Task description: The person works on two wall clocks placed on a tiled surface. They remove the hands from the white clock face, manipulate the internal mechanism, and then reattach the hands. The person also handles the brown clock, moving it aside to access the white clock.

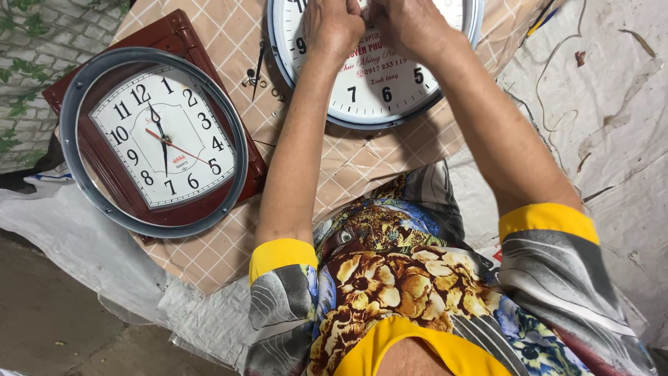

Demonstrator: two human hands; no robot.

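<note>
Checked beige cloth [362, 163] bears my round white clock [379, 83] at top; left hand [332, 24] and right hand [410, 24] bunched together, pinching at its centre. Maroon-framed clock [163, 136] lies left, small screws [252, 76] between.

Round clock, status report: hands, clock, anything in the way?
Both hands, left hand and right hand, fingers pinched together at the centre of the round clock. Oval clock lies apart. Small loose parts beside the round clock.
</note>
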